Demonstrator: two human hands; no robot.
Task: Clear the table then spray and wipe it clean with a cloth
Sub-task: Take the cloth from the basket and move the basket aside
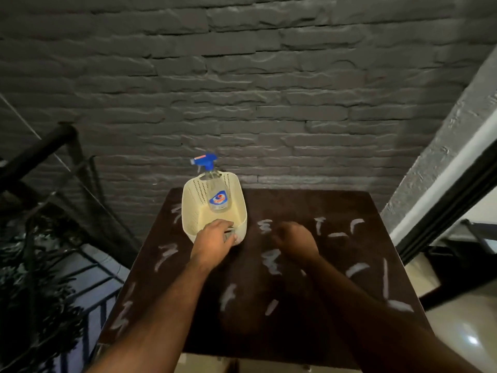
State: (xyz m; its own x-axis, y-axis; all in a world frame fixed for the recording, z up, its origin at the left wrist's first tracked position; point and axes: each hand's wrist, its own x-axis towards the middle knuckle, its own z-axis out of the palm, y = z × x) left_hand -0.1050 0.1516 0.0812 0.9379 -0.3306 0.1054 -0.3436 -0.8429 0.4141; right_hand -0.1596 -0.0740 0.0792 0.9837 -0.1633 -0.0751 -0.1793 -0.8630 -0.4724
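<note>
Fingers [228,236] of the left hand [213,242] curled over the near rim of the cream basket [189,211], gripping it, it seemed, with something grey under the fingertips that was too blurred to name. Right hand [294,242] hovered low over the dark table [309,305], fingers bent downward; whether they held anything could not be told. Inside the basket stood a clear spray bottle [217,201] with a blue trigger head, leaning against the far wall. White chalky smears [271,261] lay scattered across the tabletop.
</note>
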